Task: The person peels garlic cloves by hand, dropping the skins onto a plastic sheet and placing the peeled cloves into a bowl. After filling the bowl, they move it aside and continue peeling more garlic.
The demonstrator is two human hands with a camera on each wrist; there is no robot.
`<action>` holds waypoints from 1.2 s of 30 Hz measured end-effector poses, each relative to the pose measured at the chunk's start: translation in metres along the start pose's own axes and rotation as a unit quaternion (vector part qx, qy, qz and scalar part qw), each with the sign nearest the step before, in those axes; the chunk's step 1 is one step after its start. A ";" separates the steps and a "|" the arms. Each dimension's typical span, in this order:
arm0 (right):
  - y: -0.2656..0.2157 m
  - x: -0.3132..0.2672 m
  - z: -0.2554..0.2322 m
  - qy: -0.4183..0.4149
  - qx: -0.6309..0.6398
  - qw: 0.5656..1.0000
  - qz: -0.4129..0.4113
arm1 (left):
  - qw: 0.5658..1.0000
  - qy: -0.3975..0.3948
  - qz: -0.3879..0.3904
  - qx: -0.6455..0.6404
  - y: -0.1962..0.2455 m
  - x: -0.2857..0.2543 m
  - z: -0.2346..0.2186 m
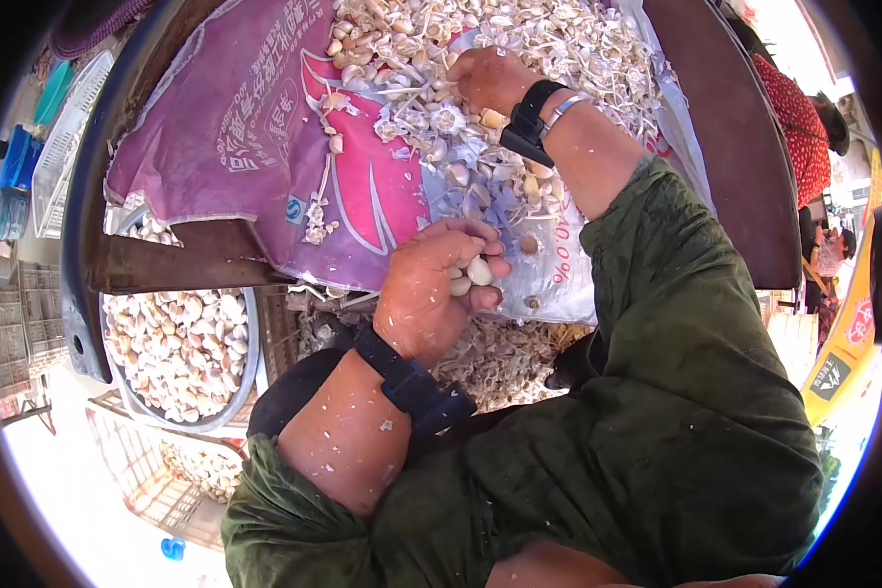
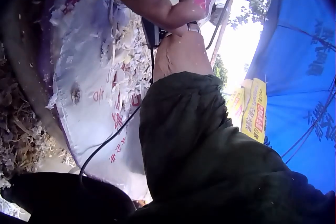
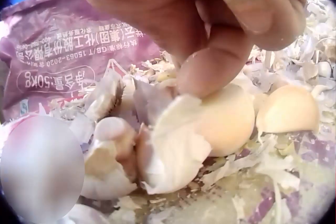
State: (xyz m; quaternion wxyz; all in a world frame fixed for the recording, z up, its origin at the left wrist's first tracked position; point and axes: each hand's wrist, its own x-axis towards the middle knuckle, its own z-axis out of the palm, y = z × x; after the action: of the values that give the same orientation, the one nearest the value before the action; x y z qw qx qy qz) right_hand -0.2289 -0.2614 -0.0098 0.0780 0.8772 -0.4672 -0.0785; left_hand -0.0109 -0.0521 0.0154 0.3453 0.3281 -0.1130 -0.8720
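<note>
In the head view my left hand (image 1: 429, 286) curls its fingers round a few pale, peeled garlic cloves (image 1: 476, 271), held over the near edge of the sack. My right hand (image 1: 495, 80) reaches into the heap of garlic (image 1: 598, 69) on the sack. Seen from the right wrist, bent fingers (image 3: 207, 74) of that hand come down onto a yellowish clove (image 3: 228, 121), and a broken bulb with torn skin (image 3: 170, 153) lies beside it. Another clove (image 3: 289, 109) lies to the right. Part of the left hand (image 2: 173, 3) shows atop the left wrist view, a pale clove in its grasp.
A purple and pink printed sack (image 1: 216, 127) covers the table (image 1: 725, 147). To the lower left stands a round tub (image 1: 255, 377) full of cloves, with a crate (image 1: 132, 451) below it. Skins and scraps (image 1: 505, 363) lie beneath the table edge.
</note>
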 end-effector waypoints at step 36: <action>-0.132 -0.147 -0.080 0.060 0.659 0.732 0.162 | 0.974 -0.034 0.044 0.221 -0.004 0.006 0.005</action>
State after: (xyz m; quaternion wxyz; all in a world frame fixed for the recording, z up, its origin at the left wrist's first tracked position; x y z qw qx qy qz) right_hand -0.1867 -0.0608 0.0501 -0.4799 0.6227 -0.5315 0.3154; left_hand -0.0202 -0.0534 0.0146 0.2978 0.3617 -0.3290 -0.8199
